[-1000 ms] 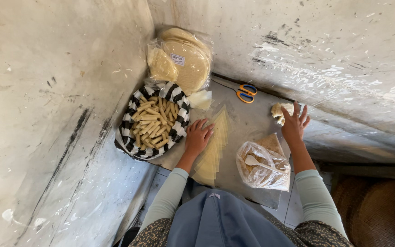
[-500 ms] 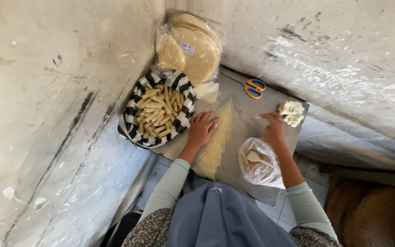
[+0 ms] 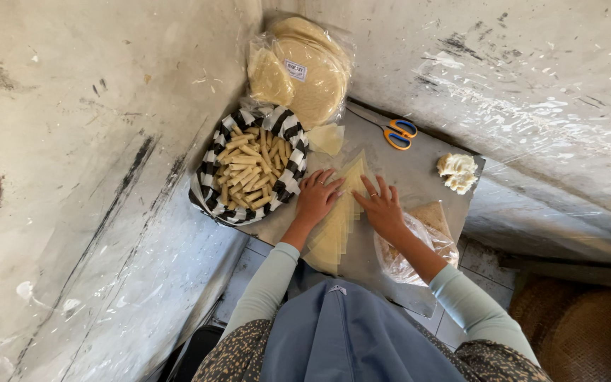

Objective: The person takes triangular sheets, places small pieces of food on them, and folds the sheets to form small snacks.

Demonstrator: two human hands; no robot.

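Observation:
A stack of pale triangular pastry sheets (image 3: 334,237) lies on a grey board (image 3: 419,173) in front of me. My left hand (image 3: 316,198) rests flat on the stack's left side, fingers spread. My right hand (image 3: 381,207) touches the stack's right edge near its tip, fingers apart, a ring on one finger. Neither hand grips anything. A lump of white filling (image 3: 457,172) sits on the board to the right, away from both hands.
A black-and-white striped basket (image 3: 210,159) holds several rolled pastry sticks (image 3: 249,170) at the left. A plastic bag of round wrappers (image 3: 309,67) leans in the corner. Orange-handled scissors (image 3: 399,133) lie behind. A clear bag (image 3: 419,244) sits under my right forearm. Rough walls close in on both sides.
My right hand has left the white filling at the right and come over to the pastry stack. My left hand has stayed on the stack.

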